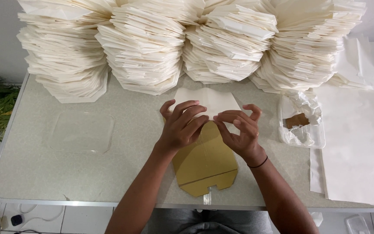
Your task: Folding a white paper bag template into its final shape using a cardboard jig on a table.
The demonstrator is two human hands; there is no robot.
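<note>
The left hand [182, 125] and right hand [239, 130] pinched a flat cardboard cutout [206, 162], gold below and white on top, lying on the speckled worktop [66, 173] near tall white paper stacks [143, 47].

Cardboard blank [206, 162]: gold side glossy, white side matt. Lid [82, 131]: clear plastic, probably smooth.

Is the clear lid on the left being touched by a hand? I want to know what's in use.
No. The clear lid lies alone on the table, while the left hand and right hand both work the card.
</note>
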